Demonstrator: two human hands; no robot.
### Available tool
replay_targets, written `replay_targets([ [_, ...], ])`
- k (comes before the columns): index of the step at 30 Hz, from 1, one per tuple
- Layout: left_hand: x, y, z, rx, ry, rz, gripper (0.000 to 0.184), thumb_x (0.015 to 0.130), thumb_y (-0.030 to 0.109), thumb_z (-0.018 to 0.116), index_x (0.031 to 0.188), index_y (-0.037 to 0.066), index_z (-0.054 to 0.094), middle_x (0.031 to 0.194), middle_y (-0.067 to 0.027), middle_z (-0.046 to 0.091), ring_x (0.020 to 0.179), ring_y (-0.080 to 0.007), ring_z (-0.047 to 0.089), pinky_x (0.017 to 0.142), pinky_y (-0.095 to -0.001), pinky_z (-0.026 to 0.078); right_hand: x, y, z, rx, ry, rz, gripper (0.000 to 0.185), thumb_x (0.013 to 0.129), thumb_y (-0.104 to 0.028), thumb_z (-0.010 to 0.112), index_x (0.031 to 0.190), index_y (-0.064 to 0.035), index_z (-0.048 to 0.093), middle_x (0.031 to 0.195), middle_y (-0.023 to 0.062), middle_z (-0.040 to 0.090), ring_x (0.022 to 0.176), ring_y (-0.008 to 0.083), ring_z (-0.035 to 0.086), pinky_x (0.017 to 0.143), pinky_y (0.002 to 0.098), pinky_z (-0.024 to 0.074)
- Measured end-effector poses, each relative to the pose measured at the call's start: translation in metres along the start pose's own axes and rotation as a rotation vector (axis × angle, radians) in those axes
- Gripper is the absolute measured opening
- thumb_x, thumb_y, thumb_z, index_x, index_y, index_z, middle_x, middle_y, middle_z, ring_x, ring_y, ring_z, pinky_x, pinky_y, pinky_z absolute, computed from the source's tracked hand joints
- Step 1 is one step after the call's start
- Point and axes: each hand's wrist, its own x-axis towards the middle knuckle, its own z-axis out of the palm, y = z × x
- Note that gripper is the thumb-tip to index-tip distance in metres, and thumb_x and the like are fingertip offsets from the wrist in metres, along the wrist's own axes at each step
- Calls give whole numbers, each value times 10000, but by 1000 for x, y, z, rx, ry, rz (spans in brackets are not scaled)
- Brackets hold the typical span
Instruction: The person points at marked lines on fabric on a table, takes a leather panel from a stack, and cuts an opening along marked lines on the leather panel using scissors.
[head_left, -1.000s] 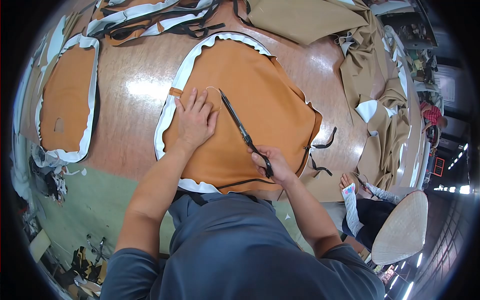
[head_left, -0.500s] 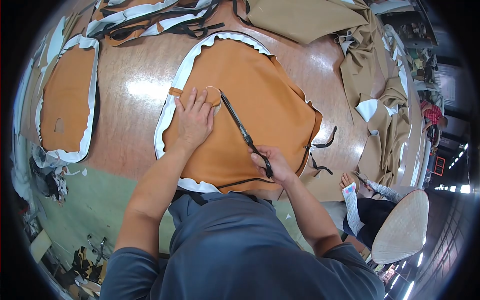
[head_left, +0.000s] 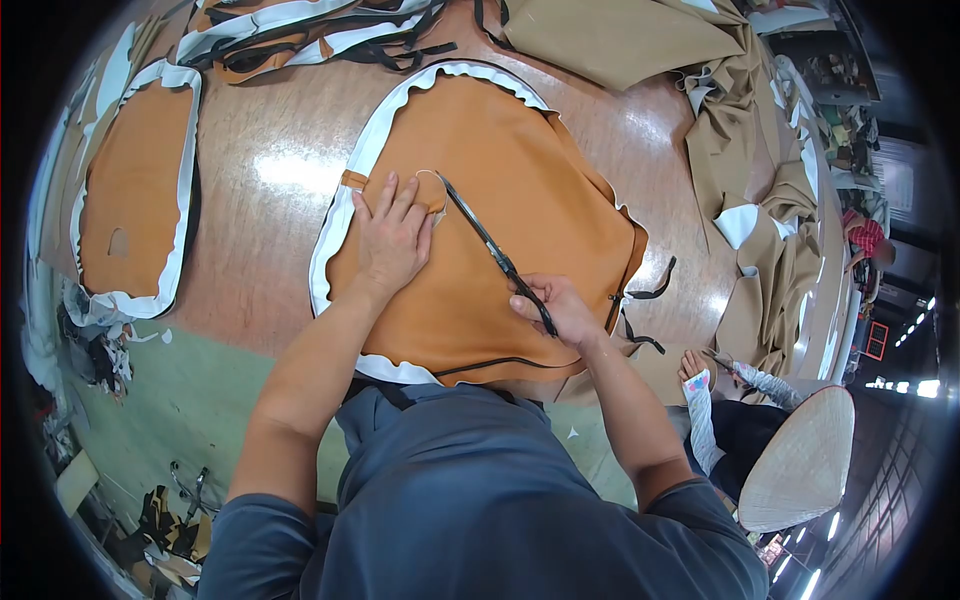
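A large orange leather-like cover [head_left: 500, 230], edged with a wavy white strip, lies spread on the table in front of me. My left hand [head_left: 395, 235] presses on its left part with fingers stretched and somewhat apart. Close to those fingertips is a small curved cut piece, with a thin pale arc line [head_left: 428, 173] above it. My right hand [head_left: 562, 307] grips the black handles of long scissors [head_left: 490, 245]. Their blades point up and left, with the tip by the end of the arc. Whether the tip enters the leather I cannot tell.
A similar orange panel [head_left: 140, 190] lies at the left. White-edged orange pieces with black straps [head_left: 300, 40] are at the back. Brown material [head_left: 775, 250] is heaped along the right. A co-worker in a conical hat [head_left: 800, 460] works with scissors at the lower right.
My right hand has shifted slightly right, and the scissors' handles look closer together. My left hand stays in the same place on the cover. The whole view has moved a little.
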Motion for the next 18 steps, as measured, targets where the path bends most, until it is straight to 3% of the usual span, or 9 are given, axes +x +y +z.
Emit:
replay_targets([
  [7, 0, 0, 0, -14, 1, -1, 132, 963, 234, 711, 992, 106, 689, 1497, -112, 618, 1503, -376, 461, 1133, -821, 256, 6, -3, -12, -72, -10, -7, 551, 905, -391, 879, 1243, -6, 677, 648, -74, 540, 491, 29, 437, 456, 229, 309],
  [10, 0, -1, -1, -18, -4, -1, 132, 963, 235, 711, 990, 108, 689, 1503, -114, 613, 1504, -380, 459, 1133, -825, 250, 0, -16, -12, -80, 8, -8, 436, 915, -349, 875, 1103, 11, 718, 676, -90, 522, 550, 11, 435, 483, 223, 311],
  [18, 0, 0, -1, -25, -10, -2, 135, 962, 239, 712, 993, 109, 694, 1513, -121, 605, 1507, -384, 454, 1139, -824, 240, 3, -27, -26, -159, 8, 29, 498, 902, -309, 889, 1188, 60, 716, 730, -88, 558, 613, 13, 464, 523, 215, 339],
])
